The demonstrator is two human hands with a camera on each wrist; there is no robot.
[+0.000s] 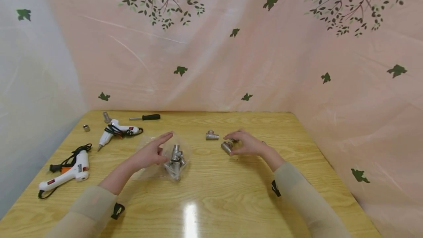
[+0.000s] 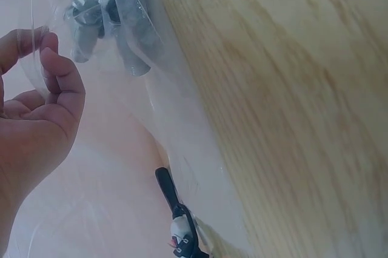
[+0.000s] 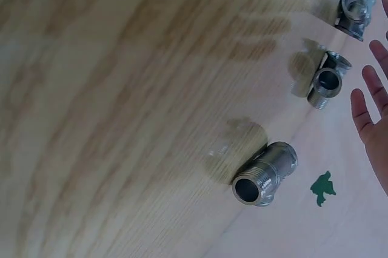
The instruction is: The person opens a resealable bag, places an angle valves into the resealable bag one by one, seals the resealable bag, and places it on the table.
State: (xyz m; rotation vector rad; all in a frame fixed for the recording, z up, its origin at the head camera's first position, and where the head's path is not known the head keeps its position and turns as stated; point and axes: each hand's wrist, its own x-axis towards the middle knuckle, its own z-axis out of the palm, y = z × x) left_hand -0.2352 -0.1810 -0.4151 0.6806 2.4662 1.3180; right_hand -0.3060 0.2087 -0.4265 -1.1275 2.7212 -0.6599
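My left hand (image 1: 150,155) pinches the edge of a clear plastic bag (image 2: 130,97), which holds several metal pipe fittings (image 1: 176,161). The left wrist view shows its fingertips at the film, beside the bagged fittings. My right hand (image 1: 248,144) is over the table, its fingers spread around a loose metal tee fitting (image 1: 227,147). In the right wrist view the fingers (image 3: 377,85) look apart from the fittings, with nothing gripped. Another tee fitting (image 1: 212,135) lies just left of that hand, and a threaded fitting (image 3: 265,173) shows large in the right wrist view.
Two white glue guns (image 1: 66,175) with black cords lie on the left of the wooden table (image 1: 211,201). A screwdriver (image 1: 151,117) lies near the back edge. Two small metal pieces, a fitting (image 1: 106,117) and a nut-like part (image 1: 86,127), are at the back left.
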